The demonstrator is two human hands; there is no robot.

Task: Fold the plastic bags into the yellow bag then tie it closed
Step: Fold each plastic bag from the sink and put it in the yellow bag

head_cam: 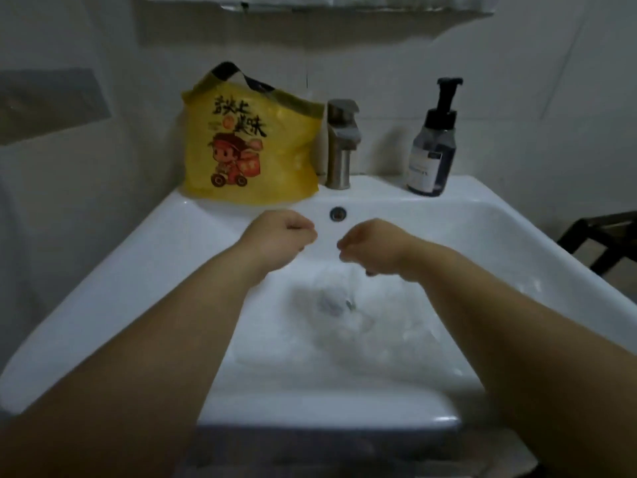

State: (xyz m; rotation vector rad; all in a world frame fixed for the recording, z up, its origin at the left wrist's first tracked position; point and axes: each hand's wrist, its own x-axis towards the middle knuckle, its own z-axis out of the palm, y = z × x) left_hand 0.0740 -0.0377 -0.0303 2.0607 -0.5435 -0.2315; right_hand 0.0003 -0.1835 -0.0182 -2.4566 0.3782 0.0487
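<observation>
Left hand (282, 236) and right hand (368, 243) are curled over the sink (165, 243), seemingly pinching a blurred clear bag (337, 305) that hangs into the basin. The yellow bag (248, 146) stands on the back rim, just left of the tap (341, 143).
</observation>
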